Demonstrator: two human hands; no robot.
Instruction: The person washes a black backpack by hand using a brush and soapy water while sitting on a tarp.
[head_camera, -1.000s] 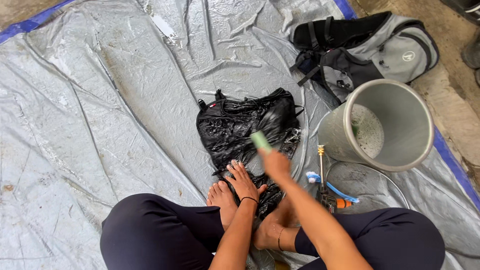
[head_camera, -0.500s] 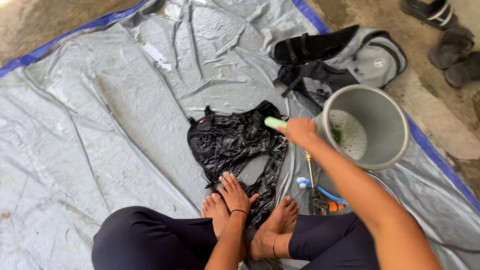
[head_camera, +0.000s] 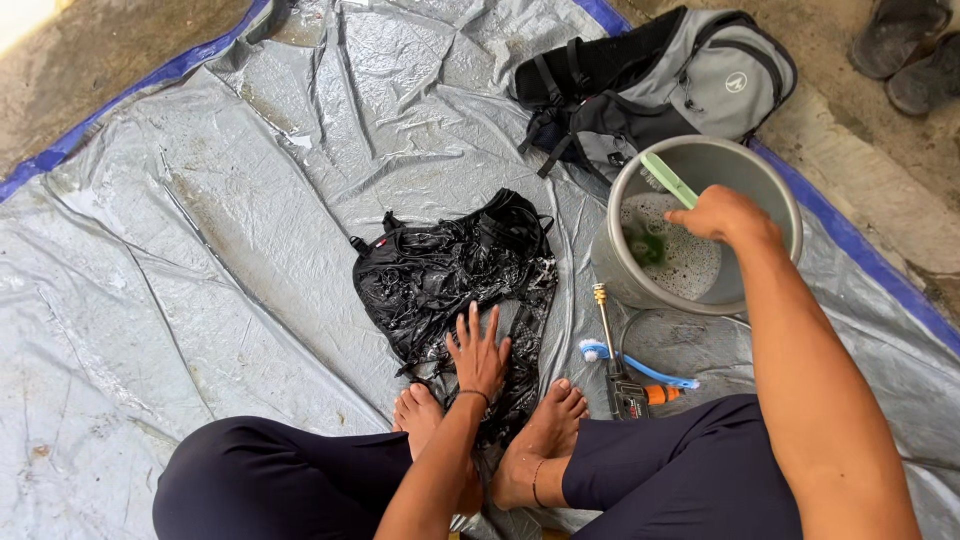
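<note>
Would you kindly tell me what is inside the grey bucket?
The grey bucket holds foamy water and something dark green, dipped by the right hand holding a light green handle. Foam hides the bottom.

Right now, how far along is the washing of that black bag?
The black bag already lies wet and soapy on the grey tarp. In hand: the right hand dips a green brush into the sudsy bucket, while the left hand pins the bag. Rinsing looks undone, and the grey backpack appears untouched.
</note>
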